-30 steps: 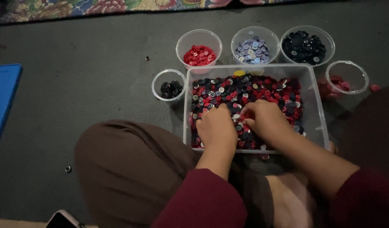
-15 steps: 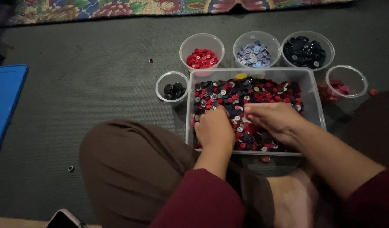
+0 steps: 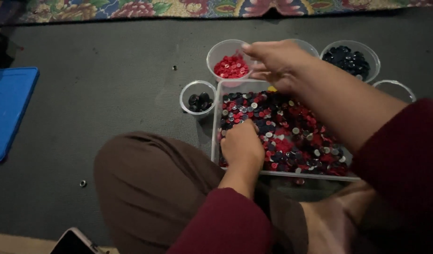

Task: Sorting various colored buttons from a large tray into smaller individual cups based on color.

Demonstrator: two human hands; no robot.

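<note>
The person is sitting on a dark grey floor mat [image 3: 108, 84], brown-trousered knee [image 3: 150, 188] drawn up, and is working over a clear rectangular plastic tray [image 3: 215, 141] that is holding a dense heap of small round buttons in red, dark blue and white [image 3: 291, 136]; the tray is lying toward the right half of the mat, just in front of the knee. The left hand [image 3: 242, 146] is resting knuckles-up in the tray's near left corner, fingers curled down into the heap; whether they are pinching a button cannot be told, since the fingertips are buried. The right hand [image 3: 273, 59] is reaching past the tray's far edge and is hovering above a clear round plastic cup of red buttons [image 3: 230, 66]; its fingers are drawn loosely together and pointing left, and it cannot be told whether anything is lying between them; its dark red sleeve [image 3: 404, 155] is crossing the tray's right side. Beyond the tray's far edge, a clear round cup of dark blue buttons [image 3: 350, 59] is standing to the right of the hand, and the rim of another clear cup [image 3: 306, 46] is showing behind the wrist; a smaller clear cup of black buttons [image 3: 198, 99] is sitting just beside the tray's far left corner; an almost hidden clear cup [image 3: 395, 89] is standing off the far right corner. A flat blue plastic lid [image 3: 9, 113] is lying at the mat's left edge; a patterned floral rug [image 3: 178, 7] is bordering its far edge.
</note>
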